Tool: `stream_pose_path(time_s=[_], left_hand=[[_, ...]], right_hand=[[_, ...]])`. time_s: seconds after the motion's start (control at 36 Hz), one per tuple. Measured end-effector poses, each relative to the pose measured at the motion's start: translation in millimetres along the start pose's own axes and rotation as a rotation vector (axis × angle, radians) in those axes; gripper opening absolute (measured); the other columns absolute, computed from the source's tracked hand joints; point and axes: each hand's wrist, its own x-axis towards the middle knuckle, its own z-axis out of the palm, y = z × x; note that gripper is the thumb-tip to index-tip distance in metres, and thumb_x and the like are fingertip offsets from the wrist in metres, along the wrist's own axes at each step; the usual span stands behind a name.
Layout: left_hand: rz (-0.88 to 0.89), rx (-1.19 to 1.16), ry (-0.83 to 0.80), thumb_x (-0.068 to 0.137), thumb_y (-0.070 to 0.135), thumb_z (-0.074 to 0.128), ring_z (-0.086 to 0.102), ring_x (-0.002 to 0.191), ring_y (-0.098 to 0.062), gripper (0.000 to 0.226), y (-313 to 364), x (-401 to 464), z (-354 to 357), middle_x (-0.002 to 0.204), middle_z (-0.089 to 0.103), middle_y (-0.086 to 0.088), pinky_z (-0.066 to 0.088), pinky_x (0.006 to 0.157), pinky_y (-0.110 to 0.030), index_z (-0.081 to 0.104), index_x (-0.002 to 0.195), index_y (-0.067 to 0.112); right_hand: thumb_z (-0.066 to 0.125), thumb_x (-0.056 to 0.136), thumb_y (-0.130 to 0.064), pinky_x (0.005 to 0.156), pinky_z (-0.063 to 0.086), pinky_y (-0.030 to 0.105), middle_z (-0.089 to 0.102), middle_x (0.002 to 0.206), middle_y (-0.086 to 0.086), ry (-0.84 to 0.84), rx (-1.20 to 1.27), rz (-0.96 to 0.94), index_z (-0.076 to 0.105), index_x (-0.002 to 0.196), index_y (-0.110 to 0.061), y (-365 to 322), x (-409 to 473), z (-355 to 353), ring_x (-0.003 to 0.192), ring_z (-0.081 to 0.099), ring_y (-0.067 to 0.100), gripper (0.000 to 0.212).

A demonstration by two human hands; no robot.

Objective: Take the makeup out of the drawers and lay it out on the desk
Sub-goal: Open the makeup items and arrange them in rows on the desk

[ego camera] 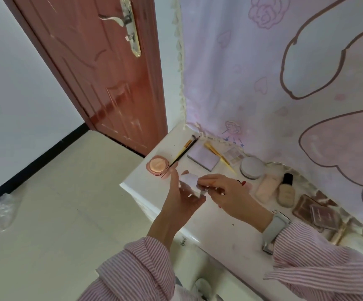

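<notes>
Just beside the pink jar on the desk, both hands, left and right, together hold a small white sponge.

Both arms in long loose sleeves, pink-and-white fine vertical stripes, fabric crinkled, gathered at cuffs. Left sleeve cuff ends just below wrist. Right sleeve same fabric. Right wrist: pale grey watch strap, wide band, small metal buckle at underside. Left hand and right hand bare, no gloves.
</notes>
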Motion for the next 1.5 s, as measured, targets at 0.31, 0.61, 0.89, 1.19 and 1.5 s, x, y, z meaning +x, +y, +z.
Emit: stream_pose_path(time_s=[0.31,0.61,0.89,1.19,1.5], left_hand=[[-0.165,0.041,0.066,0.073,0.078,0.039,0.063,0.072,-0.026,0.082,-7.7,6.8,-21.4,0.095,0.058,-0.017,0.054,0.061,-0.03,0.048,0.114,0.008],[-0.249,0.137,0.188,0.083,0.077,0.017,0.044,0.058,-0.015,0.077,-18.5,1.0,-24.8,0.065,0.054,-0.009,0.037,0.055,-0.023,0.052,0.079,0.008],[-0.269,0.094,0.216,0.088,0.07,0.02,0.06,0.088,-0.031,0.071,-18.2,-5.5,-22.4,0.094,0.063,-0.02,0.05,0.076,-0.035,0.056,0.089,0.009],[-0.413,0.019,0.22,0.085,0.074,0.019,0.061,0.09,-0.03,0.076,-19.0,-2.9,-32.7,0.095,0.065,-0.017,0.052,0.073,-0.035,0.054,0.102,0.008],[-0.452,0.07,0.206,0.086,0.073,0.017,0.06,0.096,-0.032,0.076,-18.3,7.8,-43.4,0.093,0.066,-0.017,0.049,0.084,-0.038,0.055,0.098,0.009]], right_hand=[[0.055,0.092,-0.025,0.094,0.04,0.025,0.062,0.115,-0.005,-0.171,-0.346,-0.186,0.064,0.118,-0.022,-8.5,1.3,-1.1,0.107,0.052,0.011,0.028],[0.043,0.093,-0.027,0.087,0.047,0.031,0.061,0.114,-0.004,-0.318,-0.498,-0.131,0.057,0.12,-0.021,-10.3,5.5,15.2,0.098,0.057,0.016,0.03],[0.044,0.089,-0.025,0.081,0.049,0.029,0.06,0.112,-0.004,-0.241,-0.543,-0.106,0.053,0.12,-0.02,-6.6,4.7,32.3,0.092,0.059,0.016,0.033],[0.044,0.089,-0.029,0.08,0.048,0.029,0.06,0.11,-0.001,-0.244,-0.579,-0.053,0.052,0.118,-0.018,3.9,6.3,51.9,0.09,0.058,0.016,0.032],[0.042,0.089,-0.028,0.074,0.045,0.029,0.059,0.11,-0.002,-0.251,-0.574,-0.022,0.051,0.117,-0.018,8.5,11.1,60.5,0.087,0.057,0.017,0.031]])
